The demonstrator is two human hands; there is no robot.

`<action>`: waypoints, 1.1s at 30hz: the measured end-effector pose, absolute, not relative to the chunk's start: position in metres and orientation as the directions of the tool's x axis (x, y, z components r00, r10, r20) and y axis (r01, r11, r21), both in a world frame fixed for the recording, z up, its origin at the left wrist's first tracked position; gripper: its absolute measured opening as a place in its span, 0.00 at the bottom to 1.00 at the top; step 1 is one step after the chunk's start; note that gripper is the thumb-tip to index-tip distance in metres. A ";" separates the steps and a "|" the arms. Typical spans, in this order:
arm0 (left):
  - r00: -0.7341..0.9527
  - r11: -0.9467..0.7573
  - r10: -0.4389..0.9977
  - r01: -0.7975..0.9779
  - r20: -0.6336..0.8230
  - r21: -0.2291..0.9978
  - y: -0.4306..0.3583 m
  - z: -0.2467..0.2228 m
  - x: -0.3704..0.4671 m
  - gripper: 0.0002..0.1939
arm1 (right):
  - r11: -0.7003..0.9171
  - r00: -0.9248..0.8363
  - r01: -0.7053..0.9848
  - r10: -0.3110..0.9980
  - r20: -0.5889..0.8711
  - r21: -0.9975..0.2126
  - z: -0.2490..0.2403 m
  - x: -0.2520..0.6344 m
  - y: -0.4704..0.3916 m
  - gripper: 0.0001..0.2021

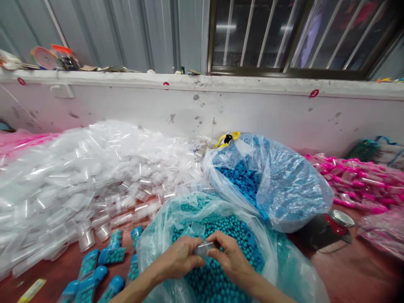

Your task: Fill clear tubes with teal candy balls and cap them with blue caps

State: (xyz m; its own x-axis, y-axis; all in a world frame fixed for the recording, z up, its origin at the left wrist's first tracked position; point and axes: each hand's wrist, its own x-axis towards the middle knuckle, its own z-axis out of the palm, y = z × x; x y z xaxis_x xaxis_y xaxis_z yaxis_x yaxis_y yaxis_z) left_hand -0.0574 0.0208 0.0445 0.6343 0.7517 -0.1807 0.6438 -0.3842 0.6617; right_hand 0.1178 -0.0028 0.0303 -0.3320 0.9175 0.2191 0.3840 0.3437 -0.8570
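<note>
A small clear plastic container (203, 249) is pinched between the fingers of my left hand (179, 257) and my right hand (232, 257). Both hands are closed on its ends, over an opened plastic bag (150, 248) full of round teal beads (225, 225). Another clear piece (198, 229) lies on the beads just behind my left hand. To the left of the bag, several filled containers with blue caps (112, 254) lie on the red table (124, 230). How full the held container is, I cannot tell.
A big heap of clear containers (104, 168) spreads over the left. Behind the bead bag sits a clear bag (290, 181) of blue caps (241, 176). Pink filled containers (360, 181) are piled at right, near a dark box with a round metal plate (341, 219). A white wall (142, 105) stands behind.
</note>
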 end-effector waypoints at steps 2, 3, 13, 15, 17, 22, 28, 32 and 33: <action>0.575 -0.388 0.807 0.687 -0.133 0.614 0.020 0.048 -0.062 0.04 | 0.291 -0.284 0.359 0.939 0.193 -0.887 0.029 0.123 -0.004 0.03; 0.564 -0.363 0.812 0.687 -0.148 0.630 0.021 0.049 -0.066 0.04 | 0.272 -0.257 0.339 0.948 0.190 -0.901 0.030 0.128 -0.003 0.01; 0.588 -0.380 0.752 0.756 -0.298 0.533 0.037 0.048 -0.068 0.08 | 0.344 -0.464 0.714 0.885 -0.045 -0.610 0.025 0.146 0.029 0.07; 0.497 -0.380 0.830 0.836 -0.252 0.396 0.048 0.044 -0.061 0.08 | 0.336 -0.403 0.839 0.913 -0.072 -0.428 0.023 0.138 0.048 0.12; 0.412 -0.337 0.886 0.887 -0.211 0.316 0.060 0.037 -0.057 0.10 | 0.316 -0.359 0.882 0.931 -0.064 -0.350 0.020 0.131 0.070 0.12; 0.295 -0.264 0.950 0.934 -0.104 0.241 0.075 0.021 -0.044 0.11 | 0.368 -0.381 0.886 0.924 0.011 -0.283 0.016 0.119 0.107 0.17; 0.304 -0.263 0.944 0.927 -0.126 0.269 0.093 0.012 -0.038 0.12 | 0.396 -0.422 0.875 0.906 -0.038 -0.278 0.006 0.115 0.125 0.18; 0.414 -0.335 0.882 0.887 -0.226 0.318 0.096 0.013 -0.044 0.10 | 0.416 -0.464 0.860 0.879 -0.110 -0.296 0.002 0.117 0.124 0.16; 0.442 -0.355 0.864 0.874 -0.242 0.331 0.093 0.014 -0.046 0.10 | 0.431 -0.483 0.850 0.867 -0.122 -0.302 0.004 0.118 0.122 0.16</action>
